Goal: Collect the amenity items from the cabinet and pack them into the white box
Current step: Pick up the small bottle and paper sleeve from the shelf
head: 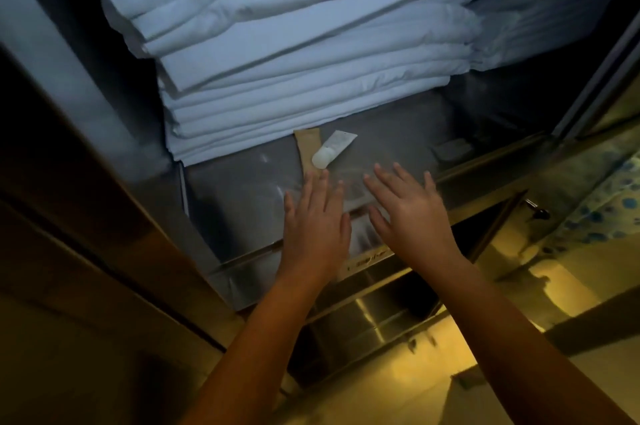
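2 bare hands reach into a metal cabinet (363,313), both palm down over its steel shelf (235,189). The left hand (317,216) has its fingers straight and slightly spread and holds nothing. Its fingertips lie at the near end of a tan paper packet (304,145), but contact cannot be told. The right hand (408,213) is just beside it, with fingers straight and fanned wider and the thumb out toward the left hand. It also grips nothing.

The amenity items lie on the shelf just beyond the fingertips. A small white tube (334,147) with a round cap rests slantwise across the tan packet, its cap end toward the hands. Between and partly under the 2 hands there is something clear and shiny, perhaps a plastic wrapper (351,187), too faint to make out.

Behind the items a tall stack of folded white linen (294,43) fills the back of the shelf. Its lowest fold touches the far end of the tan packet. Below the shelf edge is a lower steel compartment, dimly lit in yellow. At the far right hangs a cloth with blue spots (606,210), and near it is a small dark latch or key (536,210).
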`<state>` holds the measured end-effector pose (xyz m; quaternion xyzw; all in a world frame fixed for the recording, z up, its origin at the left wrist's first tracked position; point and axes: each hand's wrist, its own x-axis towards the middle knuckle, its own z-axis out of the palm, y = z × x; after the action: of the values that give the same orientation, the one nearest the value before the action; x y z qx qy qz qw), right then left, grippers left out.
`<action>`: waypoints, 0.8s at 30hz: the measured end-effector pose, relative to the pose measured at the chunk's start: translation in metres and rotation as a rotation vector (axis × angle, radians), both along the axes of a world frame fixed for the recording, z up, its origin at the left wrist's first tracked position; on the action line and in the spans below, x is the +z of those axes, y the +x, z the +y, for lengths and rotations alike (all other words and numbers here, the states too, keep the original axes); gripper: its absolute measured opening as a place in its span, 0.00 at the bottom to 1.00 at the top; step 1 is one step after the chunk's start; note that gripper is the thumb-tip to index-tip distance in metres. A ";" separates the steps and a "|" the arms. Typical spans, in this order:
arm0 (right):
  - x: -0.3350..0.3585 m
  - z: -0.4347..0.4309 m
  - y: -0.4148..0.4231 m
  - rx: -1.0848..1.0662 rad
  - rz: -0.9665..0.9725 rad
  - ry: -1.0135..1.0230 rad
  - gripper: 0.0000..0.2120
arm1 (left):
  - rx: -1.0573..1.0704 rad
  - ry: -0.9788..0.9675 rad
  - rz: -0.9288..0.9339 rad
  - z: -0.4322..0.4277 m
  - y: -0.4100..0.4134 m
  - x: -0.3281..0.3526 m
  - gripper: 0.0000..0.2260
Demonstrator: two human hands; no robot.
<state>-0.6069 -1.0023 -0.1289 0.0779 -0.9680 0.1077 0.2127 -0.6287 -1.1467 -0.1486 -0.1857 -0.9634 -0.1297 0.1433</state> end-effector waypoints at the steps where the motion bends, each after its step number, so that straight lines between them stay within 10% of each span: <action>1: -0.002 0.003 -0.009 0.026 -0.034 0.002 0.21 | 0.014 -0.012 -0.011 0.002 -0.005 -0.002 0.23; 24: -0.024 0.024 -0.181 0.680 -0.237 -0.047 0.27 | 0.355 -0.076 -0.239 0.023 -0.057 -0.020 0.34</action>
<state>-0.7882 -0.9779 -0.1528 0.3776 -0.9020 0.2026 0.0527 -0.6860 -1.1236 -0.1682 -0.0017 -0.9954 -0.0869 0.0414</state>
